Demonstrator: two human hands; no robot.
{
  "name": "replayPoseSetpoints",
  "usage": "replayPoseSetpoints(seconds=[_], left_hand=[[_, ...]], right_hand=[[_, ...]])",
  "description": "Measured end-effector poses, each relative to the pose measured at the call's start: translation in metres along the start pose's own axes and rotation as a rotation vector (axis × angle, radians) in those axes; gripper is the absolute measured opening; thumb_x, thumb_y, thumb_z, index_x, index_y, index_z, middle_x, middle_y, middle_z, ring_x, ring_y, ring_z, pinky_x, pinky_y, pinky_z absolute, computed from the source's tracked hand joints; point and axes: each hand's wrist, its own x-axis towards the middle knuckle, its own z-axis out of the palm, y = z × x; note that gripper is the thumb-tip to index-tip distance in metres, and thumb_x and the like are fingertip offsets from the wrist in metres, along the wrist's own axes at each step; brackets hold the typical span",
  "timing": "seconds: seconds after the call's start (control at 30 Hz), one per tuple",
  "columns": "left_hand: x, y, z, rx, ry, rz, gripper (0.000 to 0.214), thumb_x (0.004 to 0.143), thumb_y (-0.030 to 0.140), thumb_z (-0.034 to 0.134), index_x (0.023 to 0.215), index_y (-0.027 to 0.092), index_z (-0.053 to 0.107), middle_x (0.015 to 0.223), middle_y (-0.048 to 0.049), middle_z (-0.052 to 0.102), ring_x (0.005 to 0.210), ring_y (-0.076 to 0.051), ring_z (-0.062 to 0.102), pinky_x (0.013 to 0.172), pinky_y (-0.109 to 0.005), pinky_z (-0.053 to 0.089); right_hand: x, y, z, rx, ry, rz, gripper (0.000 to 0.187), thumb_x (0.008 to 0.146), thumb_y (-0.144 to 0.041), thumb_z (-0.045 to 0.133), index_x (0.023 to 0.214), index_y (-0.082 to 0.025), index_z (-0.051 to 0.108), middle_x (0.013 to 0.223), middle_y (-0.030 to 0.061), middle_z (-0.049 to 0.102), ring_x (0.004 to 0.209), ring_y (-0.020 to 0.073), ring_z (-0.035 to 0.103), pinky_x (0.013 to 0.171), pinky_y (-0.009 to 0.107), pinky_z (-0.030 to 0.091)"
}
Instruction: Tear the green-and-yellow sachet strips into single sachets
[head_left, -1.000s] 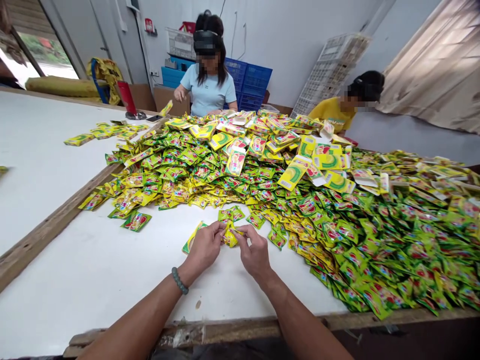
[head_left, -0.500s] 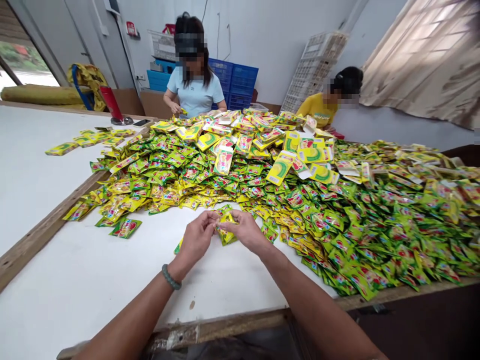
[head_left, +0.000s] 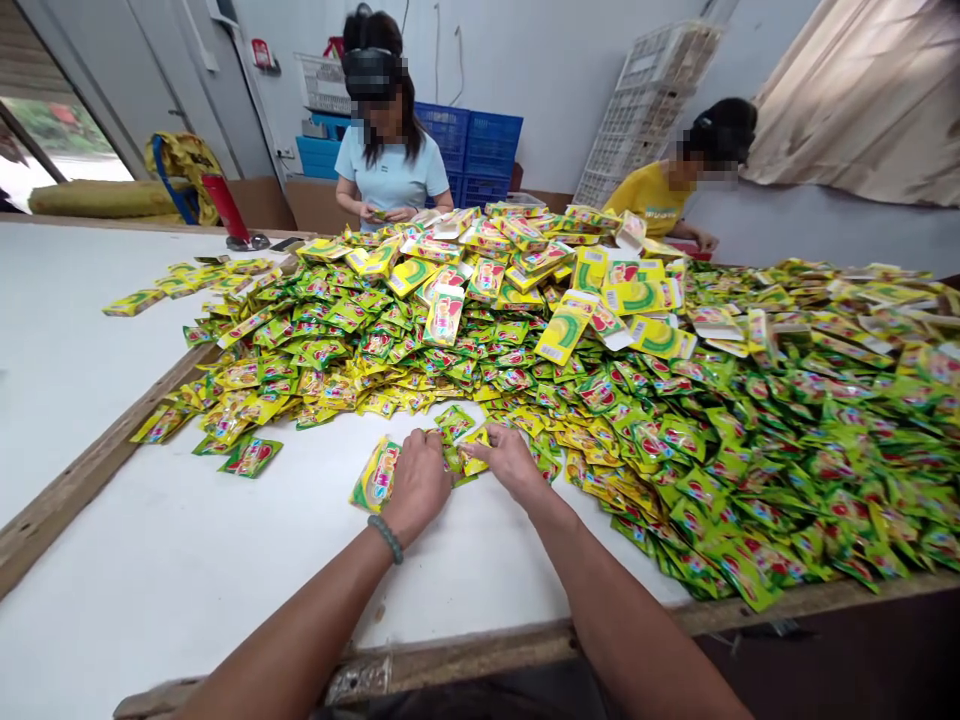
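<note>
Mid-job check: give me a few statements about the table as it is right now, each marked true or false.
1. The left hand and right hand touch sachets on the white table, at the near edge of the pile of yellow-green foil sachets. True.
2. The left wrist is bare. False: it wears a green bead bracelet.
3. Flat yellow card cartons lie on top of the pile. True.
4. Nobody else is at the table. False: a person in a light blue shirt and a person in a yellow shirt are at its far side.
</note>
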Motion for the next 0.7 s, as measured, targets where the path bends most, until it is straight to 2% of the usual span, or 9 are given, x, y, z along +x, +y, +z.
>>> replayPoseSetpoints(seconds=[0.1, 0.2, 0.3, 0.37, 0.5, 0.57, 0.7], left_hand=[[0.005, -0.008, 0.002, -0.197, -0.026, -0.07, 0.021, 0.065, 0.023, 0.064, 0.082, 0.018, 0.052, 0.075, -0.0025, 0.056, 0.075, -0.02, 0.056, 0.066, -0.029, 0.039], [0.006, -0.017, -0.001, -0.603, -0.088, -0.141, 0.023, 0.064, 0.028, 0.065, 0.075, 0.02, 0.047, 0.058, 0.0052, 0.049, 0.058, -0.014, 0.051, 0.057, -0.025, 0.038], [0.002, -0.021, -0.009, -1.032, -0.221, -0.172, 0.033, 0.061, 0.029, 0.07, 0.08, 0.02, 0.044, 0.062, 0.0058, 0.052, 0.059, -0.013, 0.054, 0.059, -0.025, 0.044], [-0.001, -0.02, -0.015, -1.231, -0.3, -0.179, 0.034, 0.063, 0.029, 0.071, 0.081, 0.02, 0.043, 0.067, 0.0045, 0.054, 0.063, -0.012, 0.055, 0.063, -0.026, 0.047], [-0.004, -0.017, -0.021, -1.341, -0.278, -0.21, 0.035, 0.065, 0.031, 0.072, 0.08, 0.019, 0.043, 0.069, 0.0039, 0.055, 0.062, -0.01, 0.055, 0.059, -0.023, 0.046], [-0.004, -0.018, -0.02, -1.351, -0.246, -0.199, 0.04, 0.062, 0.03, 0.075, 0.083, 0.019, 0.043, 0.073, 0.0036, 0.058, 0.062, -0.009, 0.055, 0.059, -0.022, 0.045], [-0.003, -0.023, -0.019, -1.307, -0.228, -0.095, 0.041, 0.061, 0.03, 0.075, 0.085, 0.02, 0.043, 0.077, 0.0029, 0.059, 0.064, -0.01, 0.056, 0.061, -0.022, 0.043]], right_hand=[[-0.003, -0.005, 0.009, 0.25, -0.077, 0.031, 0.036, 0.06, -0.046, 0.071, 0.074, -0.016, 0.058, 0.066, 0.0, 0.062, 0.062, 0.0156, 0.057, 0.06, 0.027, 0.045], [-0.004, -0.004, 0.015, 0.215, -0.035, 0.024, 0.034, 0.06, -0.044, 0.072, 0.073, -0.016, 0.058, 0.066, 0.0001, 0.062, 0.063, 0.0155, 0.057, 0.06, 0.027, 0.045], [-0.003, -0.001, 0.016, 0.123, -0.058, -0.023, 0.028, 0.066, -0.041, 0.069, 0.077, -0.018, 0.061, 0.069, 0.0, 0.063, 0.068, 0.0165, 0.058, 0.061, 0.027, 0.046], [-0.002, -0.001, 0.016, 0.111, -0.1, -0.072, 0.025, 0.069, -0.039, 0.067, 0.082, -0.019, 0.062, 0.074, 0.0002, 0.064, 0.072, 0.0171, 0.058, 0.064, 0.027, 0.047], [-0.006, -0.008, 0.022, 0.051, -0.056, -0.176, 0.021, 0.068, -0.035, 0.067, 0.081, -0.019, 0.062, 0.078, 0.0007, 0.064, 0.076, 0.0175, 0.058, 0.069, 0.028, 0.046], [-0.008, -0.011, 0.026, 0.11, -0.054, -0.201, 0.022, 0.071, -0.037, 0.065, 0.083, -0.019, 0.061, 0.081, 0.0012, 0.064, 0.078, 0.0172, 0.058, 0.071, 0.028, 0.046], [-0.013, -0.011, 0.031, 0.221, -0.129, -0.115, 0.036, 0.075, -0.047, 0.06, 0.098, -0.019, 0.06, 0.08, 0.0019, 0.064, 0.075, 0.0169, 0.059, 0.066, 0.028, 0.047]])
